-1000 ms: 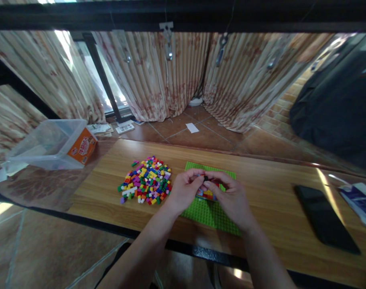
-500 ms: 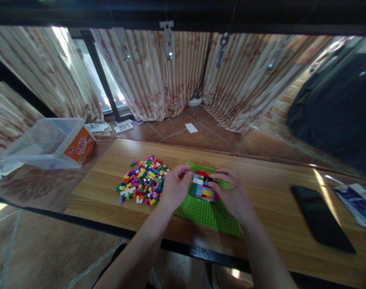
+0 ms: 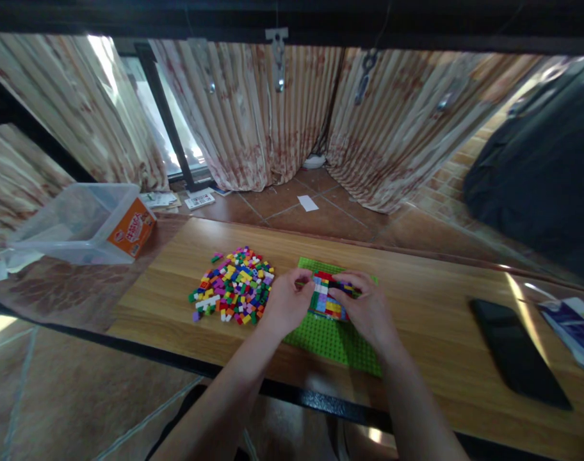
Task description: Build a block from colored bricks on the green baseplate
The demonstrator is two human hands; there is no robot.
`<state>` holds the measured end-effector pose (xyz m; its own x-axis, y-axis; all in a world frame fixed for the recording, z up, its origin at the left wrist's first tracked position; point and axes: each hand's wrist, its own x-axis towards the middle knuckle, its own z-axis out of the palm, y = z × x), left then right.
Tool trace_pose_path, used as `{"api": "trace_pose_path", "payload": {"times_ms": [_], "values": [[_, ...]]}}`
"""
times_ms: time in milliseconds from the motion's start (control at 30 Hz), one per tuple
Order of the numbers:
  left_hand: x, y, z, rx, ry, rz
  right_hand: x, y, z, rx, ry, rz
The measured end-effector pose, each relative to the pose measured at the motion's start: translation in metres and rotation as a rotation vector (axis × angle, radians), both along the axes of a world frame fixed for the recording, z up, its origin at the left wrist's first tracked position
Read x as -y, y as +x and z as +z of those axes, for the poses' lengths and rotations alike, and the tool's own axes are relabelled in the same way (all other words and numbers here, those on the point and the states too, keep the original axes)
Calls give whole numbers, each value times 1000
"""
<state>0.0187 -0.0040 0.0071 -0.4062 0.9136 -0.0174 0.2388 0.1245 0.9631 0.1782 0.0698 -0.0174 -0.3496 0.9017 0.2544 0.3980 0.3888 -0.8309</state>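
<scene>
A low build of multicoloured toy bricks [image 3: 326, 305] sits on the green studded baseplate [image 3: 321, 342]. At its left edge is my left hand [image 3: 288, 302], thumb and forefinger curled together in a pinch; whatever they may hold is hidden. Over the build's right part reaches my right hand [image 3: 367, 306]. Its thumb and forefinger close in on the top of the bricks, and what lies between them is too small to name. My right fingers cover part of the build. Left of my left hand lies a heap of loose bricks [image 3: 239, 285] in many colours.
The wooden table [image 3: 436, 307] has a dark front edge. A black phone [image 3: 519, 353] lies on its right side, near a purple and white packet [image 3: 573, 330]. A clear plastic bin [image 3: 75, 224] with an orange label stands at the left. Patterned curtains [image 3: 244, 115] hang behind.
My right hand has moved a little left across the build, its thumb now over the middle bricks. My left hand stays at the left edge. The whole view has shifted slightly.
</scene>
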Motion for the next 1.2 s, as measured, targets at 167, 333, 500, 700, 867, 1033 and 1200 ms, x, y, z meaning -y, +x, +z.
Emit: {"api": "trace_pose_path", "payload": {"times_ms": [167, 333, 500, 700, 867, 1033, 1200], "values": [[2, 1, 1, -52, -3, -23, -1, 5, 2, -31, -54, 13], [3, 1, 0, -112, -32, -47, -6, 7, -3, -55, -189, -79], [4, 3, 1, -197, -85, -67, -6, 1, -9, -58, -218, -99], [5, 8, 1, -270, -84, -46, -4, -4, -8, -60, -205, -143], [6, 11, 1, -339, -103, -59, -3, -6, -7, -93, -229, -155], [8, 12, 2, -343, -117, -51, -2, -7, -5, -53, -199, -118], [10, 16, 1, -308, -99, -23, -1, -6, -5, -16, -151, -75]]}}
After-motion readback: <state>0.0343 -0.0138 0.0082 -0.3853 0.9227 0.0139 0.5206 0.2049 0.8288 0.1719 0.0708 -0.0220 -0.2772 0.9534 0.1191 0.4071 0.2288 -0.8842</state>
